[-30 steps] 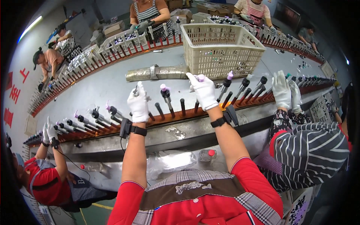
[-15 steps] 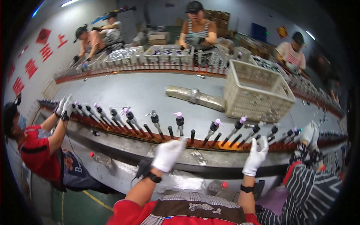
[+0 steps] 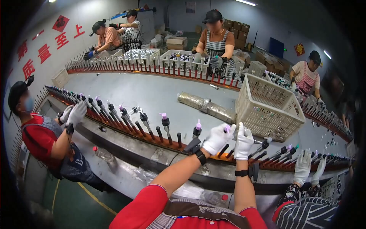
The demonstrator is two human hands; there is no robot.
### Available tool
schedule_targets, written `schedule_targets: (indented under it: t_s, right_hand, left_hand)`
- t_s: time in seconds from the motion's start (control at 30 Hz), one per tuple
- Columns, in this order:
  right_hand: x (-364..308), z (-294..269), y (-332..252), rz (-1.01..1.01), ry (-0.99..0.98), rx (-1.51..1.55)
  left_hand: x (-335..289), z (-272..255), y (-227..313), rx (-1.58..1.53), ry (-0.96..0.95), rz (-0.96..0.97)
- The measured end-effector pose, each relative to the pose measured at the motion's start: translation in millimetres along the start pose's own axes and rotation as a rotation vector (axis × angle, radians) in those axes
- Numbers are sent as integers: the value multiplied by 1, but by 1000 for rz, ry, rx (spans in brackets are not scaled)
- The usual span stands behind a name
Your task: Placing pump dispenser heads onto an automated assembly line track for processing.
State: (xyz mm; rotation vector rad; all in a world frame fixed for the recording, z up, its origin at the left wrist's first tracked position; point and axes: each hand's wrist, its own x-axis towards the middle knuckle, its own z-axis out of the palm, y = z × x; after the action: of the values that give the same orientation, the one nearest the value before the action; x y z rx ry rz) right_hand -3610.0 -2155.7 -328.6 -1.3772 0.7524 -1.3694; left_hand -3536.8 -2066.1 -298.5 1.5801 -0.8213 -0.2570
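Observation:
My white-gloved left hand (image 3: 218, 140) is closed around a lotion pump, whose purple head (image 3: 227, 128) shows between the fingers. Right beside it, my gloved right hand (image 3: 243, 143) has its fingers bent together; what they hold, if anything, is hidden. Both hands are above the brown peg rail (image 3: 179, 149) along the table's near edge. To the left stand a purple-topped pump (image 3: 165, 126) and another purple-topped pump (image 3: 197, 129). A bare black peg (image 3: 179, 140) stands between those two. A silver-headed pump (image 3: 263, 144) leans just right of my right hand.
A cream plastic crate (image 3: 268, 118) and a tape-wrapped roll (image 3: 206, 105) lie beyond my hands on the grey table (image 3: 126, 89). Co-workers stand left, right and across the table. A red-capped bottle (image 3: 103, 154) and another red-capped bottle (image 3: 218, 198) lie on the near ledge.
My hands have moved from apart to side by side, the left going right and up. The left has closed on a lotion pump. The view has swung, and pumps near me appear farther left.

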Motion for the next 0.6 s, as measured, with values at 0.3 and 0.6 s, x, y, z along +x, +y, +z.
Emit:
schedule_targets:
  t_s: [0.3, 0.6]
  right_hand:
    - [-81, -45, -30, -37, -296, -179]
    - [-45, -89, -29, -241, 255, -412]
  left_hand:
    - [-35, -108, 0, 694, 151, 28]
    - [-60, -28, 8, 82, -83, 85]
